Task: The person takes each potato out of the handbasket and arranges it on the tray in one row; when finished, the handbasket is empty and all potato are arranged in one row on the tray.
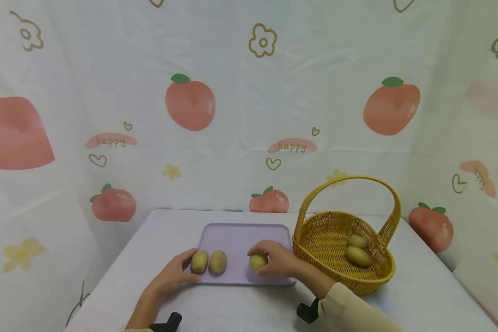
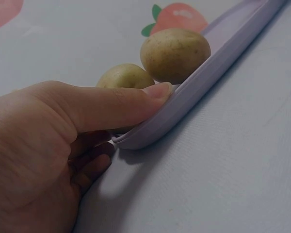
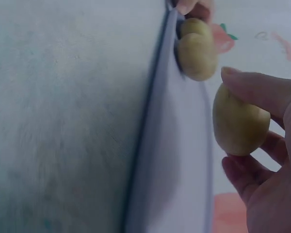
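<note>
A potato point(image 3: 239, 121) is gripped between the thumb and fingers of my right hand point(image 1: 279, 259), over the right part of the lilac tray point(image 1: 240, 235). My left hand point(image 1: 172, 273) holds the tray's near left corner, its thumb point(image 2: 131, 102) lying along the rim and its other fingers outside the edge. Right beside that hand, a potato point(image 1: 199, 261) lies on the tray, partly hidden by the thumb in the left wrist view. Another potato point(image 1: 218, 262) sits just to its right.
Right of the tray stands a yellow wicker basket point(image 1: 315, 269) with a tall arched handle point(image 1: 352, 178). Inside, two potatoes point(image 1: 358, 256) lie against its right side. A white patterned curtain point(image 1: 232, 175) hangs behind the white table point(image 1: 149, 244).
</note>
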`<state>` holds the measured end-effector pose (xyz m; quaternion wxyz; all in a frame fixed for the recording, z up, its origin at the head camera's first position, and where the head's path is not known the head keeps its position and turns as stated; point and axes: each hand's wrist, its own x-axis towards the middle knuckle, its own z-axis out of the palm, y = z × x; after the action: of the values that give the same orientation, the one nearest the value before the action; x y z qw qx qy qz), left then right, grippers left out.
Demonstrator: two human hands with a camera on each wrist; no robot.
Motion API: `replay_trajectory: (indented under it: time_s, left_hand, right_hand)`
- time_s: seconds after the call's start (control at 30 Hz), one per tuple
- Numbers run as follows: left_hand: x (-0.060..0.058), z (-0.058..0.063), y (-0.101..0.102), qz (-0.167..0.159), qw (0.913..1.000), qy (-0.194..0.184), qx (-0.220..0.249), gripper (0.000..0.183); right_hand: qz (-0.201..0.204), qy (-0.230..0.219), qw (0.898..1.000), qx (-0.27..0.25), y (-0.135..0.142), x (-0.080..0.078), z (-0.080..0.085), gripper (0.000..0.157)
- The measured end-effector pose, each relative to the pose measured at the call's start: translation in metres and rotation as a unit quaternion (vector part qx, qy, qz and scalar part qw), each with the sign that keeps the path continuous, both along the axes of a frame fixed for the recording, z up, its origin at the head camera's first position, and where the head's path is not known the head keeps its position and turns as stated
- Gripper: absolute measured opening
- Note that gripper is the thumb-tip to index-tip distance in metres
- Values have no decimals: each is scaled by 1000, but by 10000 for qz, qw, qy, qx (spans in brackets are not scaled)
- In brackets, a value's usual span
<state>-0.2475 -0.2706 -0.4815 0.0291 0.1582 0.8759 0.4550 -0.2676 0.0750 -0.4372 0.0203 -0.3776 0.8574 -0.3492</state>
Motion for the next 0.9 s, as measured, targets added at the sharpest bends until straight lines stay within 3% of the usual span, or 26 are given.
replay_trajectory:
  time_s: [0.27,0.5,0.9]
  left_hand:
    - [0,-1,1,-11,10000,48,-65,93]
    - [0,-1,2,54,10000,-15,-73,93]
    - [-2,-1,0,89,9999,14,-91,93]
  right_hand:
    - [-193,-213,9995,116,-26,-6,-16,57]
    - [-115,-340,9993,79,-47,-5,-16,66]
    - [-168,-298,9990,272,-64,-6,-18,65]
